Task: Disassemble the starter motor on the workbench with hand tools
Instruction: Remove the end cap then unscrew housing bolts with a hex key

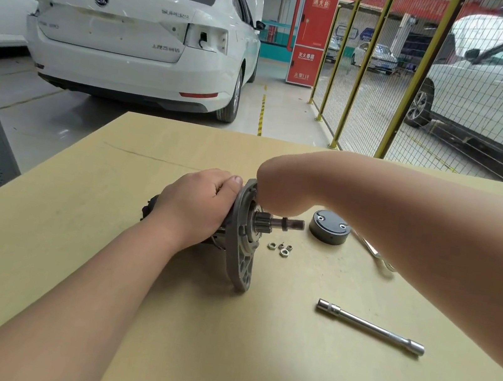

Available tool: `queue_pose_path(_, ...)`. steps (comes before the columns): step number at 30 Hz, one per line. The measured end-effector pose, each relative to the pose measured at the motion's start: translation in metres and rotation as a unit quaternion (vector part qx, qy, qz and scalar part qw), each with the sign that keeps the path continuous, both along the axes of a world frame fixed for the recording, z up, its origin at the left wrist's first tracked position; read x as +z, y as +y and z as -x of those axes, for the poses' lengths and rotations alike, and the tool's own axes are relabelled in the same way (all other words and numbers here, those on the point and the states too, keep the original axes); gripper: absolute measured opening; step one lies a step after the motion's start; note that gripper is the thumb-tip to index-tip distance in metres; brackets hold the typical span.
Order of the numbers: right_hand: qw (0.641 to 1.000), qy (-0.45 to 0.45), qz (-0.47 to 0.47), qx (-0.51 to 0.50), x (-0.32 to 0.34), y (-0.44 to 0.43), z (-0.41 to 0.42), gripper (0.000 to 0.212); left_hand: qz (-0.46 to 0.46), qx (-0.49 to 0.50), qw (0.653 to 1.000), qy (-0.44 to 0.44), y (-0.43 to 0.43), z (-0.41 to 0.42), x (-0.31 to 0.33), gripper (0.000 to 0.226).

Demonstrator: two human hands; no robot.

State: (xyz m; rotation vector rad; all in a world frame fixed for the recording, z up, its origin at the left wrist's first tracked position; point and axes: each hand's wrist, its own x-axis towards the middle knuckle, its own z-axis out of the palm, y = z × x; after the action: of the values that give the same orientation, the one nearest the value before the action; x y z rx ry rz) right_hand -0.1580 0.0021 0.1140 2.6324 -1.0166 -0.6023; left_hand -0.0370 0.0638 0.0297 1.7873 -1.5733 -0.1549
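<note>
The starter motor (pixel 240 244) lies on its side in the middle of the workbench (pixel 218 349). Its grey mounting flange faces right, and the pinion gear and shaft (pixel 278 222) stick out toward the right. My left hand (pixel 199 201) grips the dark motor body just behind the flange, thumb against the flange rim. My right hand (pixel 268 189) reaches over the top of the flange with the wrist bent; its fingers are hidden behind the wrist and flange.
Several loose nuts (pixel 280 248) lie just right of the flange. A black round end cap (pixel 329 231) sits farther right, a wrench (pixel 378 256) partly under my right forearm. A socket extension bar (pixel 370 327) lies front right. White cars and a yellow mesh fence stand beyond.
</note>
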Motion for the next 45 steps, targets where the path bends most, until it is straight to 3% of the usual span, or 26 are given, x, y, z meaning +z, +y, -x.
queue_pose_path(5,0.994,0.076,0.073,0.024,0.008,0.006,-0.005,0.024,0.014,0.004,1.0,0.012,-0.001,0.0,-0.002,0.039)
queue_pose_path(9,0.989,0.06,0.13,0.032,0.009,0.01,-0.008,0.021,0.017,0.007,1.0,0.009,-0.002,-0.002,-0.003,0.031)
queue_pose_path(15,0.995,0.008,0.102,-0.01,0.0,0.004,-0.003,0.03,-0.017,-0.001,1.0,-0.015,-0.003,-0.003,-0.002,0.043)
queue_pose_path(21,1.0,0.001,0.028,-0.005,0.004,0.006,0.002,0.027,0.027,-0.005,1.0,0.013,0.0,0.0,-0.002,0.046)
queue_pose_path(25,0.993,0.056,0.105,0.022,0.01,0.014,-0.001,0.027,0.041,0.005,0.998,0.045,-0.002,-0.001,-0.004,0.035)
queue_pose_path(28,0.989,0.049,0.14,0.019,0.009,0.013,-0.004,0.022,0.041,0.004,0.999,0.034,-0.002,-0.002,-0.004,0.028)
queue_pose_path(33,0.994,-0.023,0.11,0.01,0.0,0.003,0.003,0.028,-0.008,-0.016,1.0,-0.002,-0.002,-0.003,-0.002,0.048)
queue_pose_path(39,0.995,0.026,0.084,0.039,0.004,0.007,0.007,0.034,0.043,0.001,0.998,0.045,-0.001,-0.001,-0.005,0.041)
queue_pose_path(45,0.992,-0.025,0.121,0.012,0.003,0.005,0.005,0.026,0.032,-0.002,0.998,0.049,-0.002,-0.002,-0.005,0.028)
